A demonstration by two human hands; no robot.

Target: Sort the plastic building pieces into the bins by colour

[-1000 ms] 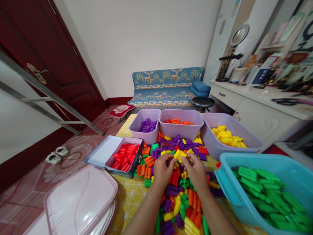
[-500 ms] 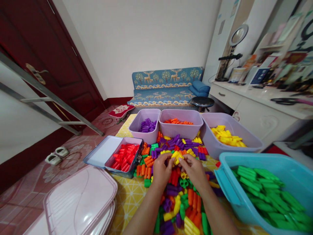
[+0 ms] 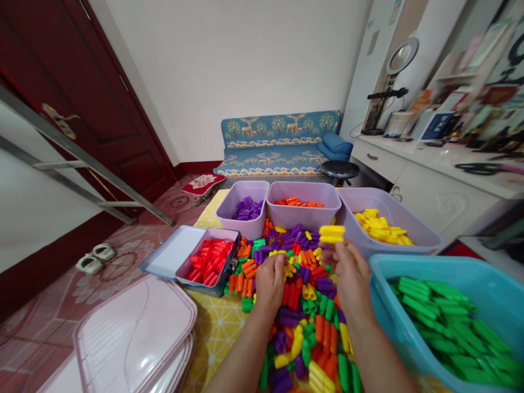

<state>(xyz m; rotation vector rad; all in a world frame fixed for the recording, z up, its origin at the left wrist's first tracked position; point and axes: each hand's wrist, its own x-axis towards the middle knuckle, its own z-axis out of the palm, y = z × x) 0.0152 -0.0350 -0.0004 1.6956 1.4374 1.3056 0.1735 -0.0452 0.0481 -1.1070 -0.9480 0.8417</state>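
Observation:
A heap of mixed coloured plastic tube pieces covers the yellow tablecloth in front of me. My right hand is raised above the heap and pinches a bundle of yellow pieces at its fingertips, close to the lavender bin of yellow pieces. My left hand rests on the heap with fingers curled round small pieces that I cannot make out.
Lavender bins of purple and orange pieces stand at the back. A tin with red pieces sits left, a blue tub of green pieces right. Pink lids lie at the near left.
My right hand has lifted the yellow bundle out of the heap and carried it up and to the right, toward the yellow bin. My left hand has stayed on the heap.

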